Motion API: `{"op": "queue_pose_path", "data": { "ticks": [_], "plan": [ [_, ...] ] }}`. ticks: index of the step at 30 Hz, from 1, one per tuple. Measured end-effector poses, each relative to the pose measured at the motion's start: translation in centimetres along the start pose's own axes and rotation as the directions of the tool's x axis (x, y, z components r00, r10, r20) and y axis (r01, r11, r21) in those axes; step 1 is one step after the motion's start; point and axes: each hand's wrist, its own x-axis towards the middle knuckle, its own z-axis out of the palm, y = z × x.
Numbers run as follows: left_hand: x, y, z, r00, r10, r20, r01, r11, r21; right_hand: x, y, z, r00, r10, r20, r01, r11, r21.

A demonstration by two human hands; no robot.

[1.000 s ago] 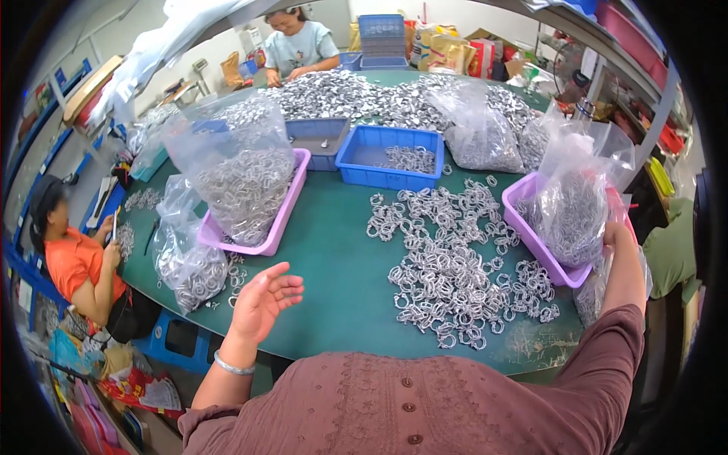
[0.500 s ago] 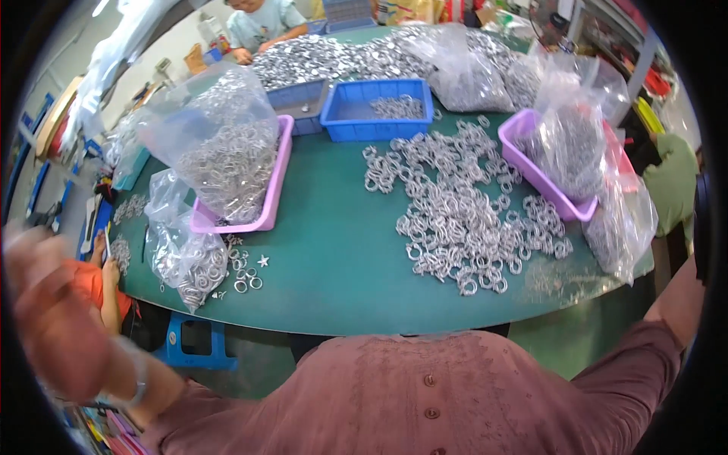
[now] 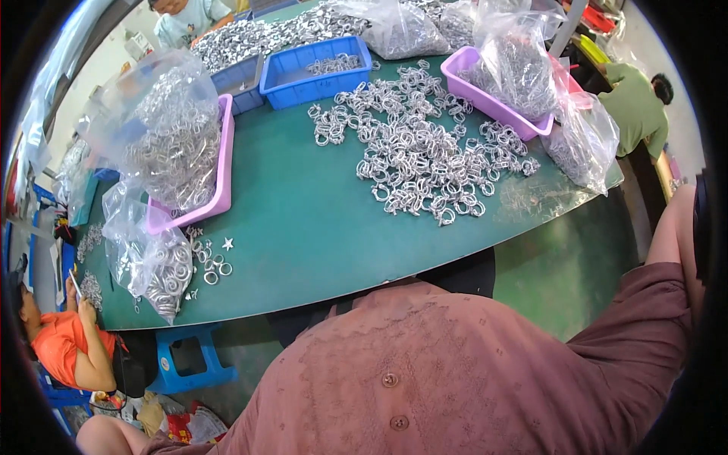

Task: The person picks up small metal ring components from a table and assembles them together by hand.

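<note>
Neither of my hands shows. Part of my left arm (image 3: 112,435) is at the lower left edge, with its hand out of the picture. My right forearm (image 3: 673,224) rises along the right rim, and its hand is cut off there too. Before me on the green table (image 3: 280,243) lies a heap of silver metal rings (image 3: 425,155). Beyond it stands a blue bin (image 3: 303,92) with some rings inside. A pink basket (image 3: 224,163) at left holds a clear bag of rings (image 3: 174,171). Another pink basket (image 3: 485,95) at right holds a similar bag (image 3: 516,76).
A smaller bag of rings (image 3: 168,273) and a few loose pieces (image 3: 214,265) lie at the near left. A blue stool (image 3: 199,360) stands below the table edge. Co-workers sit at left in orange (image 3: 72,345), at the far side (image 3: 182,26), and at right in green (image 3: 633,106).
My left hand, raised and blurred at the left before, has left the picture. The view has shifted and tilted, so the table sits further left and higher.
</note>
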Motion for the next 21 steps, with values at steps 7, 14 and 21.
{"op": "queue_pose_path", "data": {
  "ticks": [7, 14, 21],
  "plan": [
    [-5.4, -6.4, 6.8, 0.948, -0.298, 0.112, 0.309, 0.946, -0.101, 1.0, -0.9, 1.8, 0.998, -0.015, 0.058, 0.012, 0.999, 0.047],
    [-10.3, -9.3, 10.3, 0.823, -0.526, 0.214, 0.559, 0.816, -0.145, 0.3, -2.0, 1.9, 0.994, -0.093, 0.048, 0.088, 0.99, 0.106],
    [-11.5, -10.6, 11.5, 0.75, -0.616, 0.242, 0.657, 0.737, -0.159, -0.4, -3.0, 0.1, 0.95, -0.309, -0.041, 0.311, 0.937, 0.158]
  ]
}}
